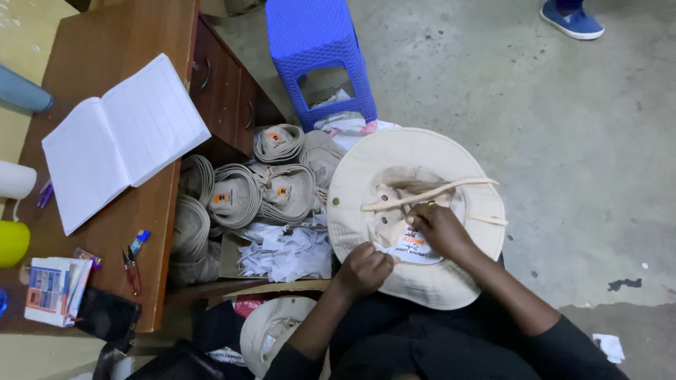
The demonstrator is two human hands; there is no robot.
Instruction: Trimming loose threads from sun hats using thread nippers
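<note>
Cream brimmed hat point(415, 211) upside down on lap, centre near. Left hand point(365, 269) pinches near brim; right hand point(440, 229) pinches white label point(415, 246) inside crown. Judged mid-run: folded hats point(260, 186) piled left, paper scraps point(285, 255) below them, another hat point(271, 327) near left. Desk edge point(165, 232) close left; blue stool point(320, 56) far; bare floor right gives room.
</note>
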